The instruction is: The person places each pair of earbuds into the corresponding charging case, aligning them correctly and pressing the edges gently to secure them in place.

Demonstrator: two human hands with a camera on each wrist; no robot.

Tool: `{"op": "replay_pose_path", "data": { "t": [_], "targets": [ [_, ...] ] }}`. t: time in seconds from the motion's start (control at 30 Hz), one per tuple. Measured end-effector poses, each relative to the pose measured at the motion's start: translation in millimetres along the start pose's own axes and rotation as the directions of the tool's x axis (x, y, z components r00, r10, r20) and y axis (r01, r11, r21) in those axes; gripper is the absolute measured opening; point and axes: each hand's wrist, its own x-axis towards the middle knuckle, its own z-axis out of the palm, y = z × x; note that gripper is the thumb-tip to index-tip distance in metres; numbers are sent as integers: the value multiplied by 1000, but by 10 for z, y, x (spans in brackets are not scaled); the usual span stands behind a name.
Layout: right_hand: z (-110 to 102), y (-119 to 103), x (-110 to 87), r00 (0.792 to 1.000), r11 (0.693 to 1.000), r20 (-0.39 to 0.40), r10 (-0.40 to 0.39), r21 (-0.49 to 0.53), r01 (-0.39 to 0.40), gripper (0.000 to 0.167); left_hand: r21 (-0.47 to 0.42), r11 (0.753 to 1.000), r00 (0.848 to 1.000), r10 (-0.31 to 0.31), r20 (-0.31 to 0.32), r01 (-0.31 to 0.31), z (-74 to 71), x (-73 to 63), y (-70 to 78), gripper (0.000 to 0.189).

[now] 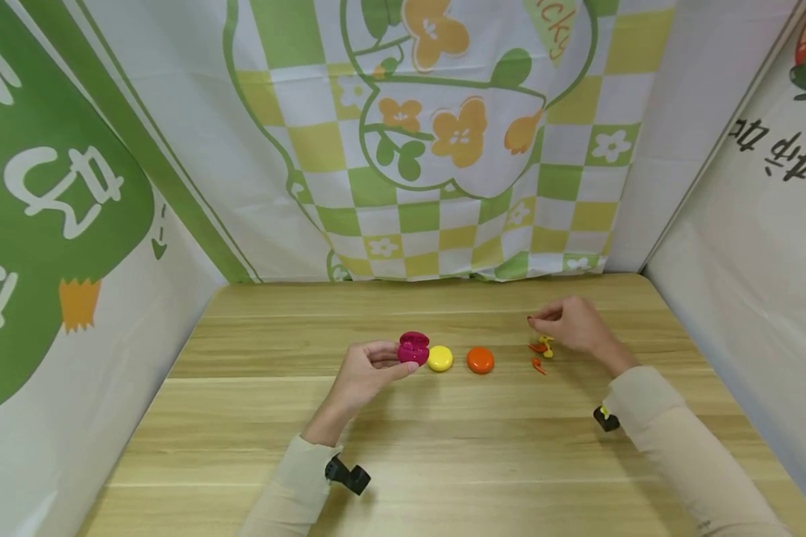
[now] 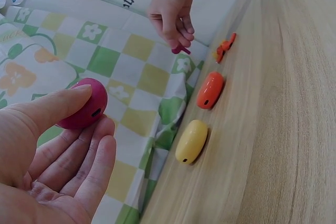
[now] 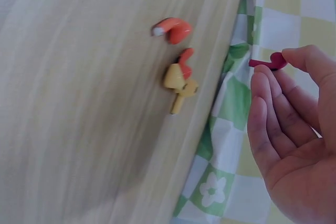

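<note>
My left hand (image 1: pixel 366 374) holds a magenta earbud case (image 1: pixel 413 352) between thumb and fingers, raised above the table with its lid up. In the right wrist view, my right hand (image 3: pixel 302 124) pinches a magenta earbud (image 3: pixel 278 61) between thumb and fingertips. Below that hand lie loose earbuds: an orange earbud (image 3: pixel 178 30) on its own, and another orange earbud (image 3: pixel 186 65) touching the yellow earbuds (image 3: pixel 173 78). A yellow earbud case (image 1: pixel 440 359) stands just right of the magenta one, and an orange earbud case (image 1: pixel 480 360) farther right; both have lids down.
The wood-grain table (image 1: pixel 403 455) carries all these things. A checked, flower-printed cloth (image 1: pixel 443 216) hangs along its back edge, with printed cloth walls at both sides. Each wrist wears a small black camera (image 1: pixel 349 476).
</note>
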Motion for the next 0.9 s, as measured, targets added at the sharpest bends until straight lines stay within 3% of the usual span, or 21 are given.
{"op": "replay_pose_path", "data": {
  "t": [0.23,0.57,0.9],
  "targets": [
    [-90,-146,-17,992,994,111,64,80,-73,29,-3,1000,1000,3,4,-3,13,6,9,29],
    [-47,-319,-20,985,988,149,87,114,-105,30,-13,1000,1000,11,10,-10,22,8,4,32],
    [-29,-543,-82,987,986,158,-8,163,-18,30,-7,1000,1000,14,10,-13,28,5,5,34]
  ]
}}
